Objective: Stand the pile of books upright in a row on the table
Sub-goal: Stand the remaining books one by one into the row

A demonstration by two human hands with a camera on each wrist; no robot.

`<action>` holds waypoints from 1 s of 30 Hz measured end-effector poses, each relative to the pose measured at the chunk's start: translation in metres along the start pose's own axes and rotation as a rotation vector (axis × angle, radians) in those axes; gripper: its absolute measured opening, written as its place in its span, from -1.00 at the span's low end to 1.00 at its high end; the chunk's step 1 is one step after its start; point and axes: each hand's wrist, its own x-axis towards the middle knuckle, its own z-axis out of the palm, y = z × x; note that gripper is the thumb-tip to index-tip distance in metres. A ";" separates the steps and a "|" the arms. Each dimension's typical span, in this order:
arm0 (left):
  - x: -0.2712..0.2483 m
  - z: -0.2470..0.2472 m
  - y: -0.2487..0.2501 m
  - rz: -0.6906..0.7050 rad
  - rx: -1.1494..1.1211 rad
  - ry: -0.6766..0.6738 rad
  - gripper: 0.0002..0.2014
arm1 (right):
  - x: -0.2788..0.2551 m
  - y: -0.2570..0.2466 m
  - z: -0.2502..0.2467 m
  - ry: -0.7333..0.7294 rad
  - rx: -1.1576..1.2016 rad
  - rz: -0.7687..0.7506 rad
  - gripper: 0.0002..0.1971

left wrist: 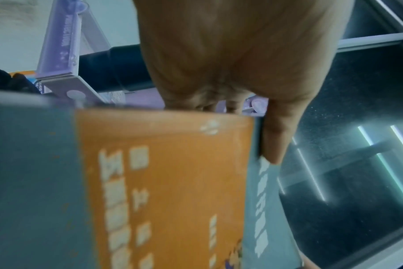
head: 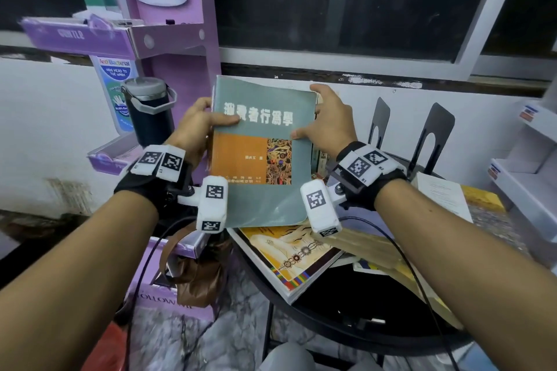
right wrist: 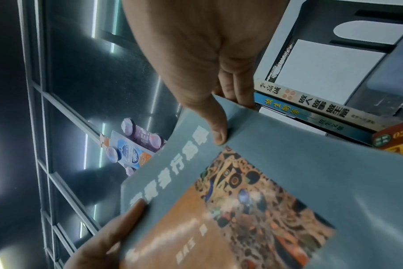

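Note:
A grey-green book [head: 262, 147] with an orange panel and white title characters is held up in the air, cover toward me, above the round black table [head: 346, 310]. My left hand [head: 202, 123] grips its left edge, thumb on the cover. My right hand [head: 325, 120] grips the right edge, thumb on the cover and fingers behind. The left wrist view shows the book's orange spine [left wrist: 163, 191] and my thumb [left wrist: 276, 138]. In the right wrist view the cover [right wrist: 253, 200] fills the lower half. Below lies a pile of flat books [head: 295, 259]. Several books [right wrist: 310, 109] stand beside the bookends.
Two black metal bookends [head: 434, 135] stand at the table's back right. A dark flask [head: 149, 111] and a purple cardboard display stand [head: 168, 39] are at left. Loose papers [head: 443, 193] lie at right; a brown bag [head: 199, 274] hangs below. A window is behind.

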 end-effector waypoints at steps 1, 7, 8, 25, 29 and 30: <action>-0.002 0.002 -0.001 0.020 -0.041 -0.008 -0.56 | -0.001 0.000 -0.001 0.002 0.023 -0.009 -0.01; -0.011 0.004 -0.005 0.105 -0.126 -0.073 -0.53 | -0.004 0.000 0.001 -0.056 0.127 -0.022 -0.07; -0.013 0.003 -0.005 0.115 -0.133 -0.083 -0.54 | -0.005 0.000 0.003 -0.074 0.135 -0.017 -0.06; -0.038 0.027 -0.012 0.384 -0.258 0.078 -0.48 | 0.018 -0.016 0.008 -0.107 0.304 -0.076 -0.38; -0.046 0.037 -0.013 0.391 -0.266 0.068 -0.50 | 0.018 -0.007 0.006 -0.136 0.342 -0.075 -0.36; -0.048 0.038 -0.012 0.384 -0.276 0.053 -0.49 | 0.019 -0.007 0.005 -0.138 0.338 -0.071 -0.36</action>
